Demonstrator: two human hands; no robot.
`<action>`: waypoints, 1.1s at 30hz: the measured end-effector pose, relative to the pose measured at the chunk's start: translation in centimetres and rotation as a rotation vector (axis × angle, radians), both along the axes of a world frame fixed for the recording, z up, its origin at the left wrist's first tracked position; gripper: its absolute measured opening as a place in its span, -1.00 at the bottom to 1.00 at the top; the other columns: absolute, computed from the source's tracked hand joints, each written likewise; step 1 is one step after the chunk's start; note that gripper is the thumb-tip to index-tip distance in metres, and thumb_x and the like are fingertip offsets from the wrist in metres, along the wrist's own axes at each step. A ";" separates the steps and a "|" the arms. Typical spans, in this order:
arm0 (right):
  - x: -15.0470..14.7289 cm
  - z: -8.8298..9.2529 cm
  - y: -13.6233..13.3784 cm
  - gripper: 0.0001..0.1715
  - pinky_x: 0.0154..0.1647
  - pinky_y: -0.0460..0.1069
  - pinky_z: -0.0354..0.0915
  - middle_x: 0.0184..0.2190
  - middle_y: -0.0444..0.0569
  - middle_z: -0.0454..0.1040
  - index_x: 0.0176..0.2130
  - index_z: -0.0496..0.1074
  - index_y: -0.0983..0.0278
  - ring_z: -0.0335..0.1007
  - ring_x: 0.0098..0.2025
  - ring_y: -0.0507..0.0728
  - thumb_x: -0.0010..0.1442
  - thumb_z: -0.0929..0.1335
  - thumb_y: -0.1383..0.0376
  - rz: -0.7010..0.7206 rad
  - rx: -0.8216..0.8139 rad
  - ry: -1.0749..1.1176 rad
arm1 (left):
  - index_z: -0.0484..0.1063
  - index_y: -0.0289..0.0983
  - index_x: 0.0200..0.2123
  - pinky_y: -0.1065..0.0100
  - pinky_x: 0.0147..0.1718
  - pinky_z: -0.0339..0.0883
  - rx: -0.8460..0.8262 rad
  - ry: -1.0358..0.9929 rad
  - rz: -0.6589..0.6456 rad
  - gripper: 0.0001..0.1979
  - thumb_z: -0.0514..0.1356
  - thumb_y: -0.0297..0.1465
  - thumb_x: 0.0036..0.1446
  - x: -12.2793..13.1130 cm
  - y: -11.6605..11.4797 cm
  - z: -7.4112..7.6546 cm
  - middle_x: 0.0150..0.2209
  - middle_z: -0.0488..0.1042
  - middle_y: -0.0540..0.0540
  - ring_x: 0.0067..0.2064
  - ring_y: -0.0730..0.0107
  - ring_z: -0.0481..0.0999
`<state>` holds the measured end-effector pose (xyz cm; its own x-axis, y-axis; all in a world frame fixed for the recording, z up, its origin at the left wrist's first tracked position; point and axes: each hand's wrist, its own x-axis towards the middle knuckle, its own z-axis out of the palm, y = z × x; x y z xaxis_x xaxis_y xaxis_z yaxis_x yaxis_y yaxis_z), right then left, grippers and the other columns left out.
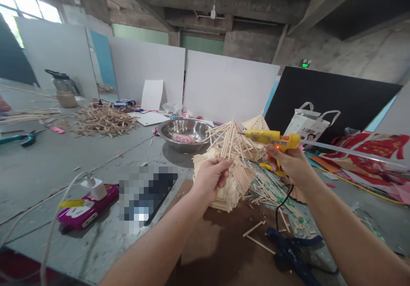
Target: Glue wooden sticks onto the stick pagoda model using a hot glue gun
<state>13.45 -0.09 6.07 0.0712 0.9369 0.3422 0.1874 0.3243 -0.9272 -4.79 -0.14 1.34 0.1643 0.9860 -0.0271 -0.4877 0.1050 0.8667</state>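
Your left hand (209, 179) pinched the stick model (229, 143); right hand (290, 164) clenched the glue gun (267, 137). Its hot tip could've burned your fingers (224, 163).

Grey table (48, 166): steel bowl (169, 137), loose sticks (102, 121).

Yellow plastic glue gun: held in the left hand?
No, the right hand holds the glue gun; the left hand holds a wooden stick model.

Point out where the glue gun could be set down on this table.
Bare grey tabletop lies between the stick pile, the steel bowl and the pink phone. The brown board is free just before the stick model. Crowded: right of the model, under the right hand and glue gun, loose sticks, black cord and blue tool.
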 end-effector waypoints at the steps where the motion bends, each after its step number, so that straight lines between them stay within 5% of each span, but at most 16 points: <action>1: 0.0 0.0 0.1 -0.58 -0.82 -0.16 0.04 -0.74 -0.18 0.28 -0.58 0.30 0.32 0.08 -0.80 -0.11 -0.20 0.40 0.01 0.000 -0.002 -0.009 | 0.22 -0.31 -0.64 0.56 -0.83 -0.23 -0.007 -0.009 -0.015 -0.78 0.25 -0.41 -0.20 0.0 0.1 0.0 -0.79 0.22 0.11 -0.82 0.74 -0.01; 33: -0.9 -0.6 1.6 -0.55 -0.80 -0.14 0.03 -0.81 -0.20 0.21 -0.63 0.30 0.31 0.05 -0.79 -0.10 -0.20 0.37 -0.03 -0.060 0.045 -0.079 | 0.19 -0.32 -0.66 0.57 -0.83 -0.22 -0.089 -0.090 -0.014 -0.76 0.26 -0.41 -0.22 0.2 0.3 0.2 -0.79 0.18 0.15 -0.82 0.76 0.02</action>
